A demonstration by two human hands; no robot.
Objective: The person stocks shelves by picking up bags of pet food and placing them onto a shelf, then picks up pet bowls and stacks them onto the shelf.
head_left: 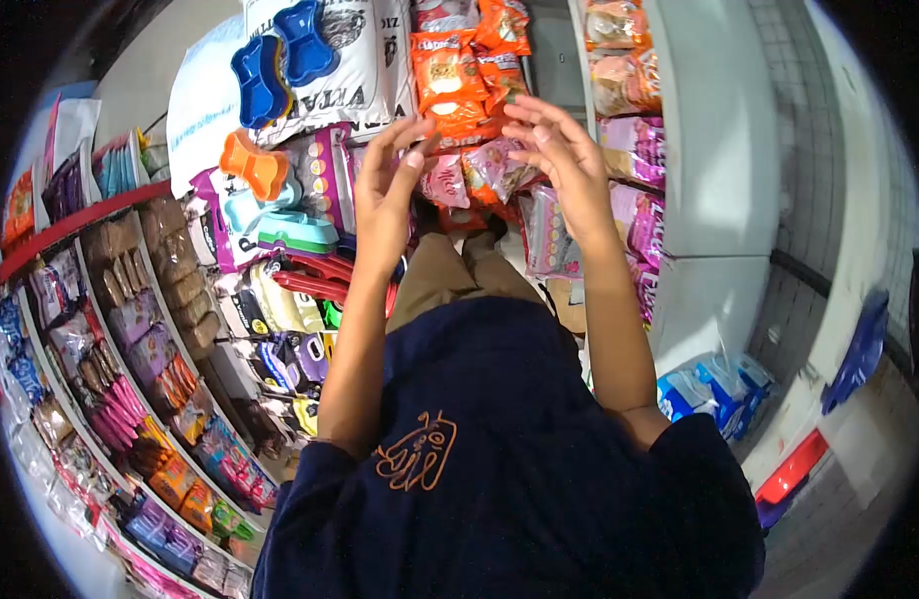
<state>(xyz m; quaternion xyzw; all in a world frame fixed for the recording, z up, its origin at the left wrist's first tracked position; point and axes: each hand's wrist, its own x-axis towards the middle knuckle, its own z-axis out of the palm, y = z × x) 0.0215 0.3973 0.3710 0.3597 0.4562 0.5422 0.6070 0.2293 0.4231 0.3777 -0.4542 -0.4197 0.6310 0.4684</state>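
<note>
My left hand (pixel 388 195) is raised with its fingers apart and slightly curled, holding nothing. Facing it from the other side is my right hand (pixel 571 178), also open, its fingers spread and bent inward. Between and beyond the hands lies a pile of orange packets (pixel 448 75). Closer to me in that pile are a pink packet (pixel 444 183) and a pink, partly clear packet (pixel 501 166), the latter near my right fingertips. I cannot tell whether the fingertips touch any packet. A large white sack (pixel 355 65) with black print lies beyond my left hand.
Blue bone-shaped bowls (pixel 305 45) rest on the sack; an orange bowl (pixel 252 166) and teal bowls (pixel 263 208) sit nearer. Shelves of packets (pixel 130 329) line the left. On the right stand a white cabinet (pixel 714 130) and blue-wrapped packs (pixel 714 389).
</note>
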